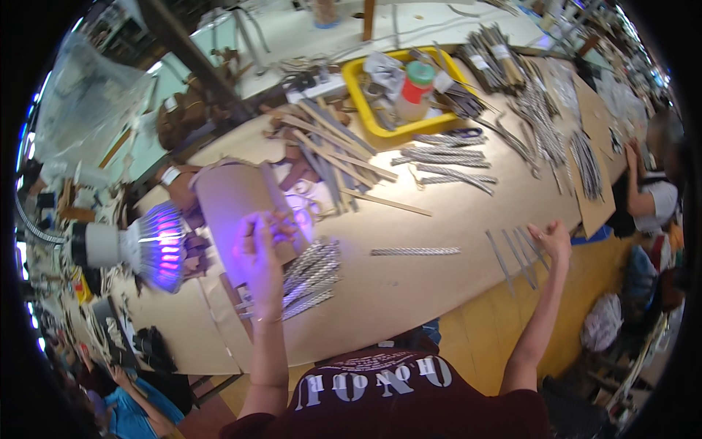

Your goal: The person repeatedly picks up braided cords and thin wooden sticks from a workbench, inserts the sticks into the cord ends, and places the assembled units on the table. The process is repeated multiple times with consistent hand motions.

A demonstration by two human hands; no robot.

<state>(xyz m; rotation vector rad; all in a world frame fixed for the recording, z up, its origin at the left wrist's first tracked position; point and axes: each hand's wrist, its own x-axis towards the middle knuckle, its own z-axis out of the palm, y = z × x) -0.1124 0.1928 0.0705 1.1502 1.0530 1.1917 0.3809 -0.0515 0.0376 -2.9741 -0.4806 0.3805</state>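
My left hand (265,245) is raised above the left part of the table, under purple light. Its fingers are curled together, and whatever they may hold is too small or washed out to see. Beneath and beside it lies a bundle of silvery braided straps (313,278). My right hand (553,240) is at the table's right edge, fingers parted, close to several thin grey strips (503,257) laid side by side. I cannot make out whether it touches the nearest strip. Between my hands, a single braided strap (415,252) lies flat on the brown paper.
A lamp (157,245) with a ribbed head stands left, beside a curved brown sheet (238,197). Tan and grey strips (344,157) lie behind. A yellow tray (391,133) holds a green-lidded jar (415,91). More braided straps (446,161) lie nearby. Another person (654,190) is at right.
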